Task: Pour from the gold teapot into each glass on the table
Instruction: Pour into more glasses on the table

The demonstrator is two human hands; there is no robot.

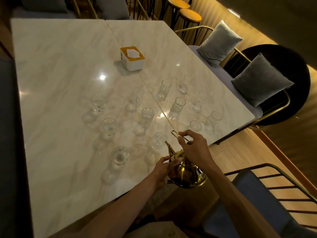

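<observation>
The gold teapot (187,174) hangs over the near right edge of the marble table (60,66), its spout pointing toward a clear glass (158,140) just beyond it. My right hand (193,148) grips the thin wire handle above the pot. My left hand (163,170) holds the pot's lid and upper body from the left. Several clear glasses stand spread over the table, among them one at the near left (119,156) and one in the middle (146,119). Whether they hold liquid is too faint to tell.
A white tissue box with an orange top (132,58) stands farther back on the table. Grey cushions (218,43) lie on gold-framed seats along the right side. A blue wire-backed chair (267,194) is close at my right. Round stools (190,14) stand beyond the table.
</observation>
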